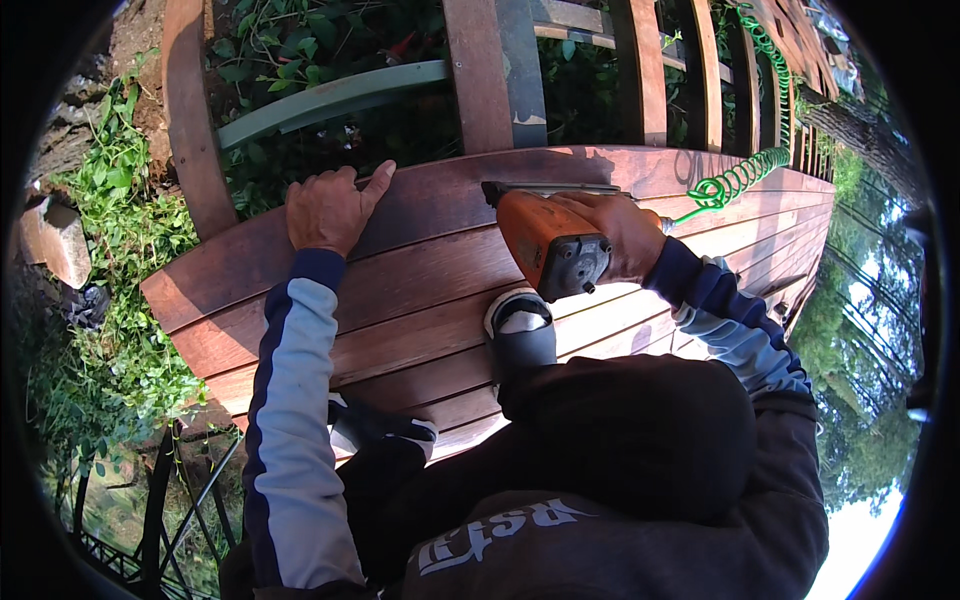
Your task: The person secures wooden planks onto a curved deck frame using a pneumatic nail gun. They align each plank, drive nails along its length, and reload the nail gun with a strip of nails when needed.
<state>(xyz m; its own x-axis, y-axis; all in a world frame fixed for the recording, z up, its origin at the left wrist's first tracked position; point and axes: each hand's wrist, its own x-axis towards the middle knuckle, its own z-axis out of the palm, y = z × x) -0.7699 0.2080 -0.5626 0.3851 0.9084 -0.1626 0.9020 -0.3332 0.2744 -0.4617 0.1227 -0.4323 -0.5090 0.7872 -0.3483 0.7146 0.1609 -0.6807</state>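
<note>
My right hand (620, 225) is wrapped around an orange pneumatic nail gun (540, 240), whose dark magazine (560, 186) lies along the top board of a reddish-brown wooden deck (400, 280). A green coiled air hose (750, 165) runs from the gun's rear toward the upper right. My left hand (325, 208) rests on the outer board near its far edge, fingers slightly bent and thumb apart, holding nothing. My sandalled foot (520, 335) stands on the planks just below the gun.
Beyond the deck are upright wooden posts (640, 70) and a green crosspiece (330, 95) over foliage. Plants (130, 180) and a rock (60, 240) lie at the left, dark metal railing (155, 500) at lower left. Trees (865, 320) rise at the right.
</note>
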